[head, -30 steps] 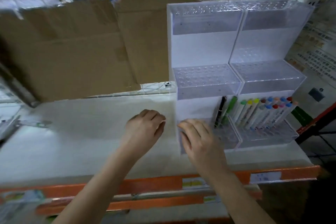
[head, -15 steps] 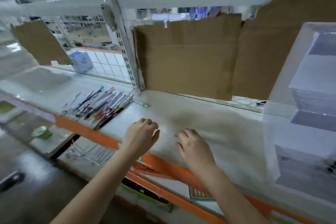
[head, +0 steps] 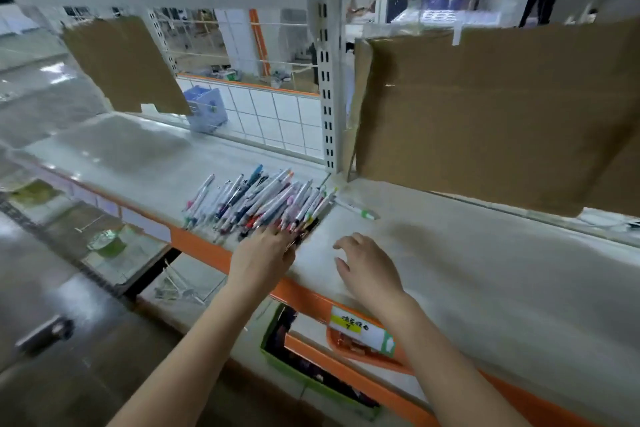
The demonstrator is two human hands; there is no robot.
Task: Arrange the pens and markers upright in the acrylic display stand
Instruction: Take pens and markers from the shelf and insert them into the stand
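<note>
A pile of several pens and markers (head: 256,201) lies flat on the white shelf (head: 467,270), left of centre. My left hand (head: 268,251) reaches onto the near end of the pile, its fingertips touching the pens; whether it grips one is unclear. My right hand (head: 367,270) hovers just above the shelf to the right of the pile, fingers curled and apart, holding nothing. A single green-capped marker (head: 356,211) lies apart, right of the pile. The acrylic display stand is out of view.
A white perforated shelf upright (head: 327,87) stands behind the pile. Brown cardboard sheets (head: 485,107) hang at the back. The shelf's orange front edge (head: 311,302) runs below my hands. A green bin (head: 311,374) sits on the level beneath.
My view has swung left from the display stand to the pen pile. My left hand has stretched forward onto the pile; my right hand followed over the shelf.
</note>
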